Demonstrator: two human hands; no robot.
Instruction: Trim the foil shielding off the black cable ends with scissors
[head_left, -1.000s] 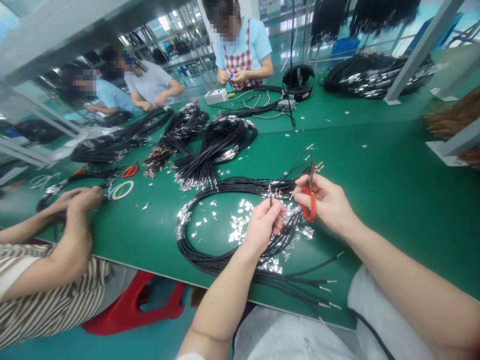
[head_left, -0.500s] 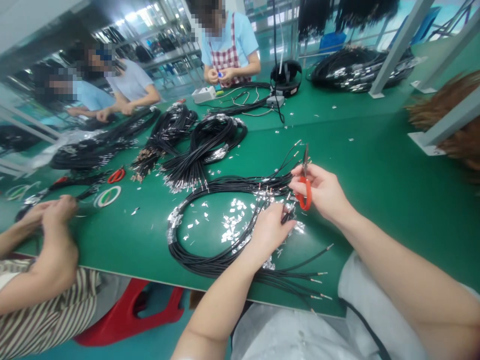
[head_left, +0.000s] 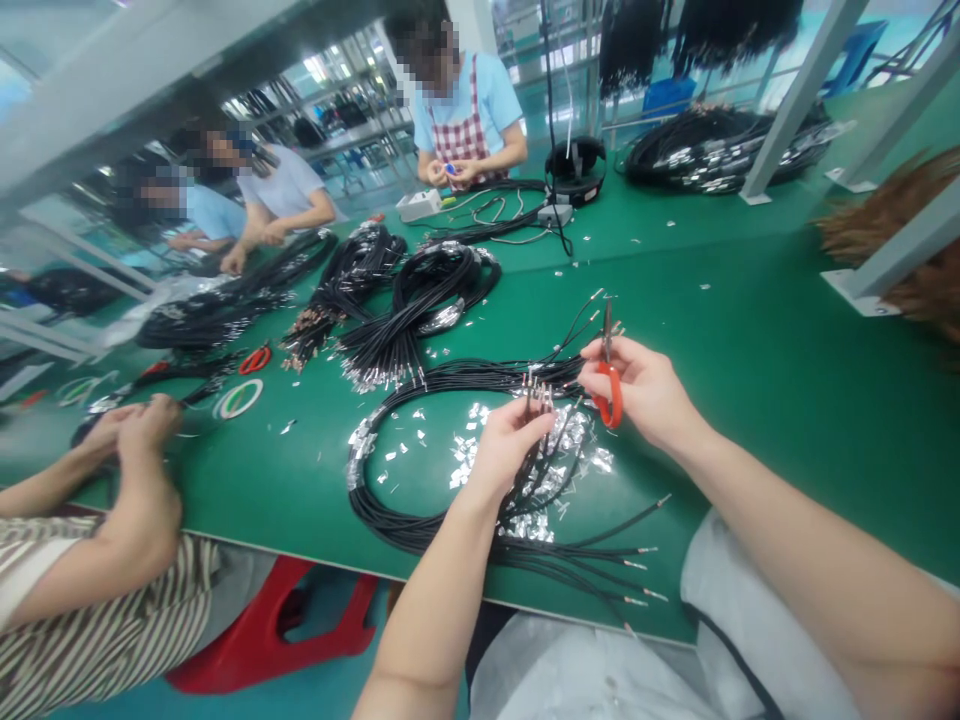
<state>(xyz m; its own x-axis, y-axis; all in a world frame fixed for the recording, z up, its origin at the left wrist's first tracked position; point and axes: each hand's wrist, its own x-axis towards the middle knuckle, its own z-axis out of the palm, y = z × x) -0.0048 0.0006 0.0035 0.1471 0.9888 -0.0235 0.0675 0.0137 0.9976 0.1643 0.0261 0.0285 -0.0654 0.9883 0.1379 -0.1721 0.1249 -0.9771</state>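
Observation:
My left hand (head_left: 506, 445) is closed around several black cables (head_left: 538, 468), their stripped metal ends sticking up past my fingers. In my right hand (head_left: 637, 385) is a pair of scissors with red handles (head_left: 611, 398), blades pointing away from me. That hand's fingertips are beside the far ends of the cable bundle; whether they also pinch a cable I cannot tell. The looped bundle of black cables (head_left: 390, 525) lies on the green table, bound with silvery tape (head_left: 361, 450) at its left. Small silvery scraps (head_left: 469, 445) are scattered inside the loop.
More coiled cable bundles (head_left: 420, 310) lie farther back. A tape roll (head_left: 238, 398) and red-handled scissors (head_left: 255, 360) rest at left, near a co-worker's hands (head_left: 142, 425). Metal posts (head_left: 874, 275) rise at right. Other people work across the table (head_left: 750, 400).
My left hand has shifted left and slightly up, away from the scissors, with the cable ends now upright in it. My right hand still holds the scissors in nearly the same place.

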